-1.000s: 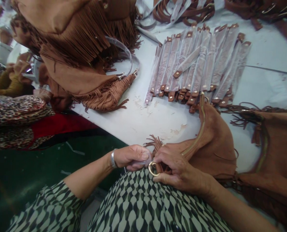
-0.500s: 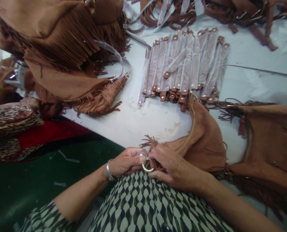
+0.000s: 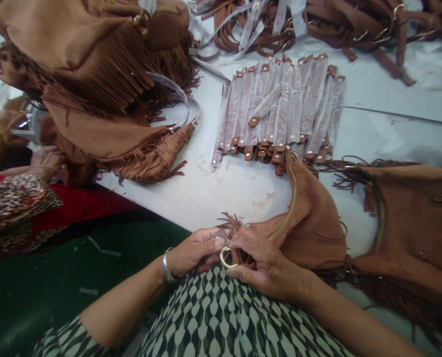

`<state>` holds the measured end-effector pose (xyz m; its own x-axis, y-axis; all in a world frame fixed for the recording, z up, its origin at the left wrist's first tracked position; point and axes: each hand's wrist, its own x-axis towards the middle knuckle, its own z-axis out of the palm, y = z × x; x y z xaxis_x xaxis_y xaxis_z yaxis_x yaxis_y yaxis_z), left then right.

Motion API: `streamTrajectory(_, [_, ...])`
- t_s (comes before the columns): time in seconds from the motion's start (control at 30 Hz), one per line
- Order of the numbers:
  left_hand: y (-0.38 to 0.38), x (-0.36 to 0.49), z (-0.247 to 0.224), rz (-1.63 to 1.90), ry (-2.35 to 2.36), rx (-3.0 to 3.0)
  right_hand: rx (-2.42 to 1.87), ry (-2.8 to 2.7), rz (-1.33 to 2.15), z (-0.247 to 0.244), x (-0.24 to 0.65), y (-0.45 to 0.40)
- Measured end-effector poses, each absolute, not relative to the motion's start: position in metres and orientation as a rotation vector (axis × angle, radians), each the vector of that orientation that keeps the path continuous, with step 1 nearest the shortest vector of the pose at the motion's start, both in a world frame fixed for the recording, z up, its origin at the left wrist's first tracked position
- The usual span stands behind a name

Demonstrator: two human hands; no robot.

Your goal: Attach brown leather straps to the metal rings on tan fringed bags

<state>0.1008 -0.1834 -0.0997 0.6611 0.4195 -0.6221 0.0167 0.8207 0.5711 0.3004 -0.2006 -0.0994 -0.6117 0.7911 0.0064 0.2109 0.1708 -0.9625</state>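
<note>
A brown suede bag (image 3: 313, 213) with a curved gold zipper lies at the table's front edge, its near end reaching into my hands. My right hand (image 3: 267, 260) is closed on the bag's end, thumb and fingers pinching beside a gold ring (image 3: 228, 257). Close to the ring on its left, my left hand (image 3: 196, 250) is closed in a pinch on a plastic-wrapped strap end (image 3: 221, 235), mostly hidden by the fingers. A small fringe tassel (image 3: 230, 223) sticks up behind my fingertips.
Several plastic-wrapped straps (image 3: 280, 109) lie in a row ahead. Fringed brown bags (image 3: 94, 59) are piled at left, near another person's hand (image 3: 47, 161). A second suede bag (image 3: 417, 223) lies at right. Loose brown straps (image 3: 369, 29) fill the back.
The gold ring now faces me as a full circle beside my right fingers; before, part of it was covered by the strap end. The strap end has moved behind my left thumb.
</note>
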Motion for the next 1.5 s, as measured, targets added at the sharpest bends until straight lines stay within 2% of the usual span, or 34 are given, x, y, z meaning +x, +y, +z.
streamTrajectory(0.4, [-0.179, 0.101, -0.1, 0.274, 1.02, 0.691, -0.911, -1.983, 1.383, -0.107, 0.299, -0.197])
streamTrajectory(0.9, [-0.181, 0.088, -0.11, 0.13, 0.737, 0.606, -0.817, -2.003, 1.39, -0.105, 0.304, -0.197])
streamTrajectory(1.3, [-0.166, 0.082, -0.127, -0.145, 0.587, 0.502, -0.72, -2.079, 1.469, -0.099, 0.303, -0.198])
streamTrajectory(1.5, [-0.164, 0.089, -0.107, -0.132, 0.643, 0.692, -0.769, -2.034, 1.481, -0.101, 0.305, -0.201])
